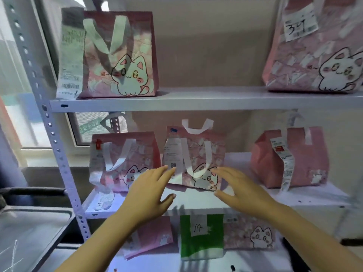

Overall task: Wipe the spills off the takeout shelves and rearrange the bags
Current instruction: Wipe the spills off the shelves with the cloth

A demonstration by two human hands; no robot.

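Both hands reach toward the middle pink cat-print bag (193, 163) standing at the centre of the middle shelf (294, 197). The left hand (149, 193) and right hand (237, 190) flank its lower front with fingers spread and nearly straight; neither grips anything, and contact with the bag cannot be confirmed. Risks: the 2 hands pressing unevenly could tip the tall, soft bag backward or spill its contents; sliding it left could strike the neighbouring cat-print bag (121, 161) just beside it; its loose white handles (197, 125) and taped receipt (172, 152) could snag fingers. Dark specks (299, 201) remain on the shelf to the right.
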